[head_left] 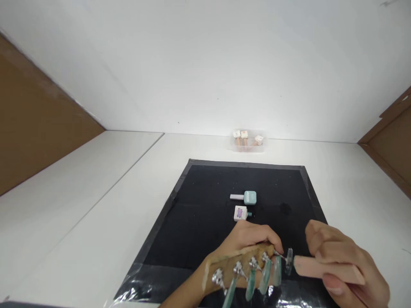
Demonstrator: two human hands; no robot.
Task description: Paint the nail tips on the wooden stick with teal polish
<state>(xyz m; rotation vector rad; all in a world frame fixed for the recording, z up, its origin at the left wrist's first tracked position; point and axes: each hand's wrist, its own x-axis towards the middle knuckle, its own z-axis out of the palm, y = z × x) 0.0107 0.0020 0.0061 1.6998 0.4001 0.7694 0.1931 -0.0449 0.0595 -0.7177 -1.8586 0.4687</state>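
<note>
My left hand (245, 235) is closed around a wooden nail tip stand (231, 265), tilted over the mat's near part. Metal holders along it carry several green nail tips (251, 284) and one clear nail tip (289, 259) at the right end. Closed in my right hand (349, 261) is a long peach nail polish cap (324, 268), its narrow end close beside the clear tip. A brush on the cap cannot be made out. Beyond my left hand lies an uncapped white polish bottle (240, 213), green showing at its neck.
A teal polish bottle (250, 197) with a white cap lies on the black mat (205, 192). At the back wall, a clear plastic tray (248, 149) holds white bottles with peach caps. Brown panels (38, 115) flank the white table (128, 192).
</note>
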